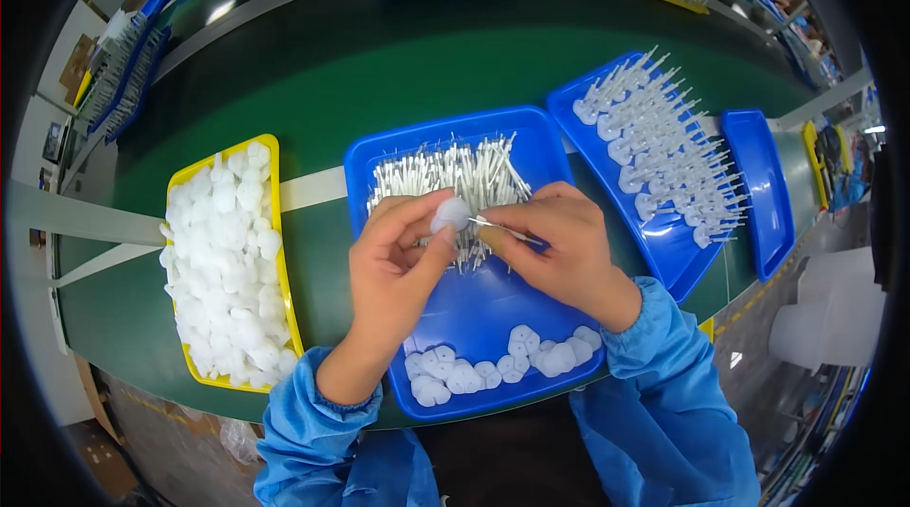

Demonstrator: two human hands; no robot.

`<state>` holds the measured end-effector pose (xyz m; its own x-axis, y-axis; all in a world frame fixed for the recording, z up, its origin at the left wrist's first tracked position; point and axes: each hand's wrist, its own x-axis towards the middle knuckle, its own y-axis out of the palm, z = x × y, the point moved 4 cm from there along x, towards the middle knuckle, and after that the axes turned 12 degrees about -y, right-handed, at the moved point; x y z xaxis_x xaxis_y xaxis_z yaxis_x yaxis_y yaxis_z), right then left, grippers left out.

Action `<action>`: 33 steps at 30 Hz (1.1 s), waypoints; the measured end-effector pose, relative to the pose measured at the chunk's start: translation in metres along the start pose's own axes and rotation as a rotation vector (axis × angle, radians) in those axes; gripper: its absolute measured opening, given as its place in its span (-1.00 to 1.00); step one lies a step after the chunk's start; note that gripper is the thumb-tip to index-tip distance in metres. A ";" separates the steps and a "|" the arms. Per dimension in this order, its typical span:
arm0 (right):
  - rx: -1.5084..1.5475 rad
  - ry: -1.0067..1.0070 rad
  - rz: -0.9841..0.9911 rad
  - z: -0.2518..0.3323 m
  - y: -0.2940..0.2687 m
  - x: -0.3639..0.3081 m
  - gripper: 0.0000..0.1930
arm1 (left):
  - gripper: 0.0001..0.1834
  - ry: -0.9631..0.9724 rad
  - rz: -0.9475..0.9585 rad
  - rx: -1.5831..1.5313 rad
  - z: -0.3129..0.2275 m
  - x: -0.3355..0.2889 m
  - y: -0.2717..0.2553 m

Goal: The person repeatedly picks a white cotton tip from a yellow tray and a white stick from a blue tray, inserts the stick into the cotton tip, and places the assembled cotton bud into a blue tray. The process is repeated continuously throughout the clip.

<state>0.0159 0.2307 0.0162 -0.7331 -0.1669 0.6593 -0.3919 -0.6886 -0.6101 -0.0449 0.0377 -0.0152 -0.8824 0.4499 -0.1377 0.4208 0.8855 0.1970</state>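
left fisheye of a head-worn pair, looking down, near above left hand (pixel 393 265) and right hand (pixel 566 244). wide field, green table (pixel 455 52) bowing at its edges

Bright blue sleeves (pixel 668 365) end in gathered cuffs (pixel 642 314) above bare hands (pixel 391 265).

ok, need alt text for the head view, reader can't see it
A person's left hand pinches a rounded white piece while the right hand holds a thin white stick at it, above a blue tray of sticks and white pieces. On the green table, a yellow tray heaped with white pieces lies left, another blue tray right.
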 end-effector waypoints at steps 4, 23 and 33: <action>0.021 0.010 0.010 0.001 -0.001 0.001 -0.76 | -0.52 0.116 -0.051 0.166 -0.002 -0.001 -0.001; 0.600 0.650 0.149 -0.006 0.010 -0.008 -0.89 | -0.52 0.249 -0.120 0.464 -0.004 -0.006 0.007; -0.266 -0.078 0.058 0.016 0.002 -0.001 -0.92 | -0.45 0.406 -0.142 0.729 -0.014 -0.012 0.012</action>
<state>0.0248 0.2181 0.0221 -0.7174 -0.2620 0.6455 -0.4900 -0.4689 -0.7349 -0.0318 0.0413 0.0025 -0.8856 0.3757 0.2731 0.2080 0.8465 -0.4901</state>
